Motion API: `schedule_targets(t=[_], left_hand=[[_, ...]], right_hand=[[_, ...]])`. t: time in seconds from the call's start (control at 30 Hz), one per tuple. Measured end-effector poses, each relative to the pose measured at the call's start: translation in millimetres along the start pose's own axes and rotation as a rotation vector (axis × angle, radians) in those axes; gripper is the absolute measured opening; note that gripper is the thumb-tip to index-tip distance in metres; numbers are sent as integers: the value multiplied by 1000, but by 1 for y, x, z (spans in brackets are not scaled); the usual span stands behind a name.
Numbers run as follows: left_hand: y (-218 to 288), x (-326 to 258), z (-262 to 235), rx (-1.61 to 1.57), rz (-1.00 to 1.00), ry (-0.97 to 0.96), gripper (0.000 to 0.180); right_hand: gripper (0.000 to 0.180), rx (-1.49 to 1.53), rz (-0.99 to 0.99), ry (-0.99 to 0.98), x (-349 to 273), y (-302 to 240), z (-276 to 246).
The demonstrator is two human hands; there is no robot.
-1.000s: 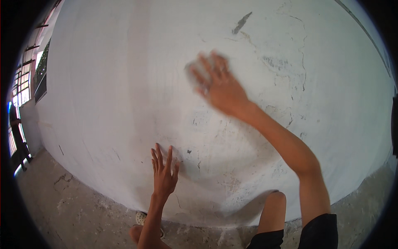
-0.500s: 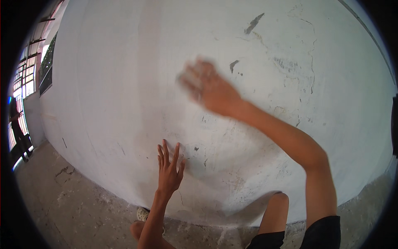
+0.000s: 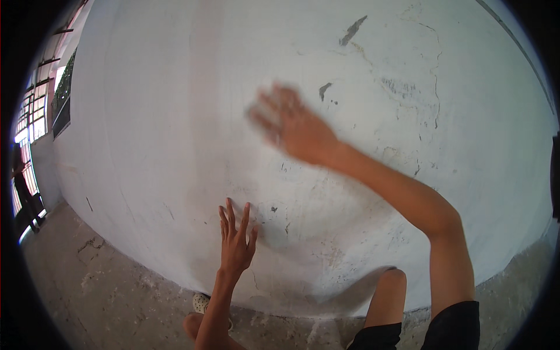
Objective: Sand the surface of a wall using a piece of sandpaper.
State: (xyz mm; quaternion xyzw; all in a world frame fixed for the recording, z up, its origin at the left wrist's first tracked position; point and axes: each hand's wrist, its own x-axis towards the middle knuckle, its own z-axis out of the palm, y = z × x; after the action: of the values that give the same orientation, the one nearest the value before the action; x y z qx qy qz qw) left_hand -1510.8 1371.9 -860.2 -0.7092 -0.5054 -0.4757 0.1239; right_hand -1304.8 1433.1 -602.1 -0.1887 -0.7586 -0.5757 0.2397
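Observation:
A white wall (image 3: 146,128) with peeling paint, cracks and grey patches fills most of the view. My left hand (image 3: 235,248) is open near its lower part, fingers spread and fingertips at the surface, with nothing held. Higher up, my right hand (image 3: 294,128) reaches across in front of the wall, its fingers stretched out and apart. Motion blurs those fingers, so whether anything thin lies under the palm, or whether they touch the wall, cannot be made out.
My bent knee (image 3: 389,291) is close to the wall's base at the lower right. A light spotted shoe (image 3: 201,302) rests on the rough concrete floor (image 3: 111,280). At the far left, a person in dark clothes (image 3: 22,186) is by a bright barred opening (image 3: 36,111).
My right hand is blurred in both frames and its fingers look a little more spread now. My left hand keeps its place on the wall. The view has shifted slightly.

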Motion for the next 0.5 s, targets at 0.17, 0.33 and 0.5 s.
schedule_targets(t=[0.17,0.33,0.5], left_hand=[[0,-3,1,13,8,7,61],[5,1,5,2,0,-10,62],[-5,-4,4,15,-19,6,63]], right_hand=[[59,189,-256,-106,-32,-19,-1],[58,-19,240,145,0,21,-19],[59,72,-265,-155,-47,-83,17]])
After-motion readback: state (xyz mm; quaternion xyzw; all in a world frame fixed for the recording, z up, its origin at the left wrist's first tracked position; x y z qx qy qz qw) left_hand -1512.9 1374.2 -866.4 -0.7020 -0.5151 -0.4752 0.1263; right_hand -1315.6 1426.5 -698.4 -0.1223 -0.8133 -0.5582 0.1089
